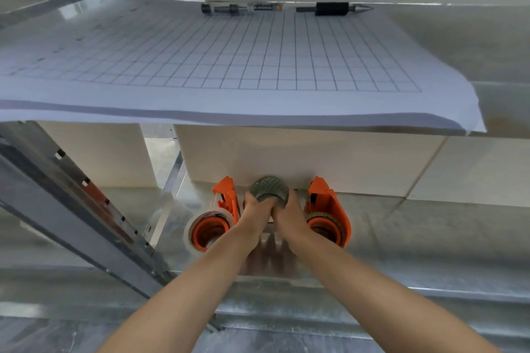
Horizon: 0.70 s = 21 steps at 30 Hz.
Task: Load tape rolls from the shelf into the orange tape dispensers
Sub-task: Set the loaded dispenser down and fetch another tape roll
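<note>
Both hands clasp 1 tape roll (269,190) on the lower shelf: left hand (256,209) on its left side, right hand (287,209) on its right. 2 orange dispensers sit just beside them, the left dispenser (219,216) and the right dispenser (329,215), each apparently already holding tape. Lifting carelessly, a wrist could knock either over; the smooth roll might slip.

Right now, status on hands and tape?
Left hand and right hand both gripping grey tape roll. Orange dispensers either side, left one, right one. Nothing blocking.
</note>
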Motion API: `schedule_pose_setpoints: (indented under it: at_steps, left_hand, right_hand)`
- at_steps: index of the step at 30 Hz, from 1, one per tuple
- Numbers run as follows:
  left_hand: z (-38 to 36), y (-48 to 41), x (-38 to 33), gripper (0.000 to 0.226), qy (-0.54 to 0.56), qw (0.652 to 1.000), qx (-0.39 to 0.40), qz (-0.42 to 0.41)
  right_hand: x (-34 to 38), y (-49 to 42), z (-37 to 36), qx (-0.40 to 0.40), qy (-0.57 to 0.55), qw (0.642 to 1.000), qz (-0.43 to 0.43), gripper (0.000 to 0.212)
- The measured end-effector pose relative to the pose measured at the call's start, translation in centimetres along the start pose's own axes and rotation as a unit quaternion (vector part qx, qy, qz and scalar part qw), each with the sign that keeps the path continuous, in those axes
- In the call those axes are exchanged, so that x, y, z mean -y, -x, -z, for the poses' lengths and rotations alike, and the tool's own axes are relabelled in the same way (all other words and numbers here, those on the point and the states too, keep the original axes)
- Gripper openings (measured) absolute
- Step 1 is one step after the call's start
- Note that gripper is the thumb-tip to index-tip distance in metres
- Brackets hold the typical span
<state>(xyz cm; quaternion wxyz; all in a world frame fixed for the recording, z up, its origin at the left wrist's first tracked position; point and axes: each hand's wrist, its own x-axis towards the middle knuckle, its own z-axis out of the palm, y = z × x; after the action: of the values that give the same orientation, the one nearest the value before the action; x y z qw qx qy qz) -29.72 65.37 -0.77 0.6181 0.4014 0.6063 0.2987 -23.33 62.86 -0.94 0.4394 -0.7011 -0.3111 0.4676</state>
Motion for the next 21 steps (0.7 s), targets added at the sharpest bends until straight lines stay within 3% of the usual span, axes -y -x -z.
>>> schedule_pose_setpoints:
  at_steps: [9, 15, 21]
  left_hand:
    - [1.2, 3.8, -2.2, 0.045, -0.005, 0.987, 0.039, -0.155]
    - [-0.6, 5.4, -2.6, 0.046, -0.049, 0.978, 0.093, -0.178]
    - [-2.2, 7.0, -1.4, 0.052, -0.064, 0.967, 0.161, -0.189]
  right_hand:
    - [2.1, 2.9, 1.8, -0.038, -0.006, 0.992, 0.117, 0.049]
    - [1.2, 5.0, 3.2, -0.120, -0.020, 0.981, 0.151, 0.050]
    - [-0.3, 7.2, 4.8, -0.200, -0.040, 0.971, 0.125, 0.049]
